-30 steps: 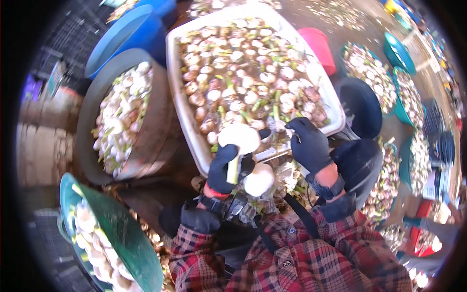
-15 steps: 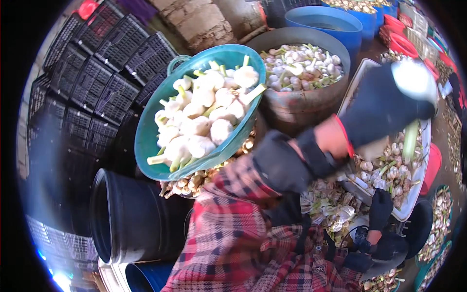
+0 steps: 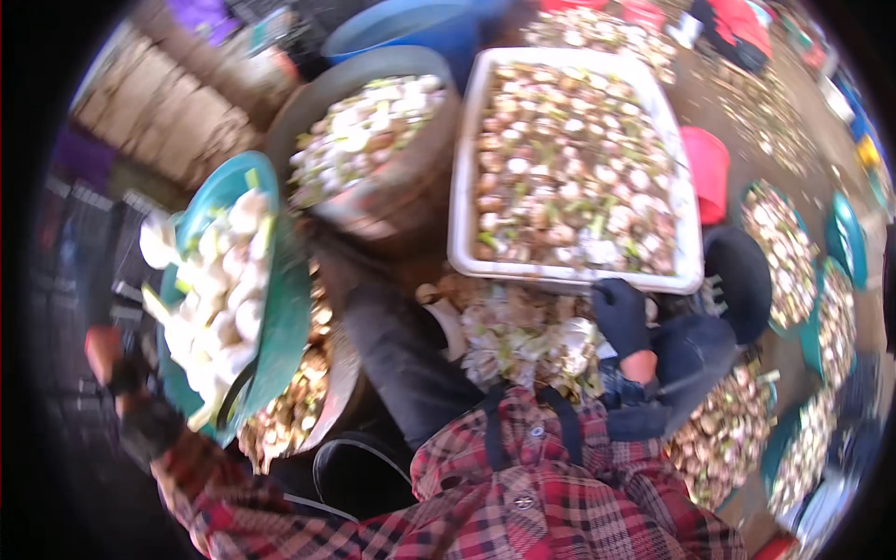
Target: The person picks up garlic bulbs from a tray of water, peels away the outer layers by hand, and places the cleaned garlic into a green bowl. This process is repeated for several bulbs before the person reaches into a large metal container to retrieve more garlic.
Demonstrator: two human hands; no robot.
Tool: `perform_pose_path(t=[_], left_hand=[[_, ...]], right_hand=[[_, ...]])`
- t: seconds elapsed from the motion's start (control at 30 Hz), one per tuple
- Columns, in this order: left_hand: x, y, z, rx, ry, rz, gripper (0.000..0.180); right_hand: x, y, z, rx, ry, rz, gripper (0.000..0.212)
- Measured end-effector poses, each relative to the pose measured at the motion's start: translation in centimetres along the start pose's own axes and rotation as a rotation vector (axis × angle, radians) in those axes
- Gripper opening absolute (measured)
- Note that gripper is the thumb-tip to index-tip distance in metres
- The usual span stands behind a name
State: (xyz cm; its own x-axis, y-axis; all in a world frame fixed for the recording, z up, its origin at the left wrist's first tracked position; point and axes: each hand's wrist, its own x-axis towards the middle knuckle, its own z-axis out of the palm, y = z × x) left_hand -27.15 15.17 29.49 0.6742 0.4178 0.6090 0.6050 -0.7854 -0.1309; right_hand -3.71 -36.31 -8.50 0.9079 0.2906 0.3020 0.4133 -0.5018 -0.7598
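At the far left, my left hand [image 3: 101, 308] is in a dark glove beside a teal basket [image 3: 289, 308] heaped with trimmed white garlic bulbs [image 3: 219, 317]. Its fingers blur into the dark background. One garlic bulb [image 3: 159, 241] with a stem shows at the basket's left rim; whether it touches the hand or the heap is unclear. My right hand [image 3: 621, 315], gloved in black, is closed near the front edge of a white tray [image 3: 459, 215] full of garlic. What it grips is hidden. Peeled skins and leaf scraps [image 3: 523, 341] lie left of it.
A large drum [image 3: 392, 201] of garlic stands behind, with a blue barrel [image 3: 401, 28] beyond. Dark stacked crates [image 3: 79, 243] line the left. A red bucket [image 3: 707, 173], a black bucket [image 3: 737, 285] and several garlic-filled basins [image 3: 779, 252] stand right. A black bucket [image 3: 359, 471] is beside my lap.
My left hand has swung from the right, where it held a garlic bulb, across to the teal basket's left side. The view has turned right. My right hand stays by the white tray.
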Motion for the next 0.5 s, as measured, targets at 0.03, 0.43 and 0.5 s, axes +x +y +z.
perform_pose_path(t=[0.03, 0.43, 0.5], left_hand=[[-0.8, 2.8, -0.2, 0.001, 0.036, 0.048, 0.045], [-4.1, 33.1, 8.3, -1.172, -0.699, 0.458, 0.045], [-4.8, 34.4, 13.2, -1.205, -0.765, 0.368, 0.042]], right_hand=[[0.3, -0.5, -0.3, -0.016, 0.001, 0.035, 0.014], [9.6, -1.5, 0.9, -0.301, -0.361, -0.015, 0.031], [11.7, -0.3, 3.2, -0.385, -0.449, -0.166, 0.044]])
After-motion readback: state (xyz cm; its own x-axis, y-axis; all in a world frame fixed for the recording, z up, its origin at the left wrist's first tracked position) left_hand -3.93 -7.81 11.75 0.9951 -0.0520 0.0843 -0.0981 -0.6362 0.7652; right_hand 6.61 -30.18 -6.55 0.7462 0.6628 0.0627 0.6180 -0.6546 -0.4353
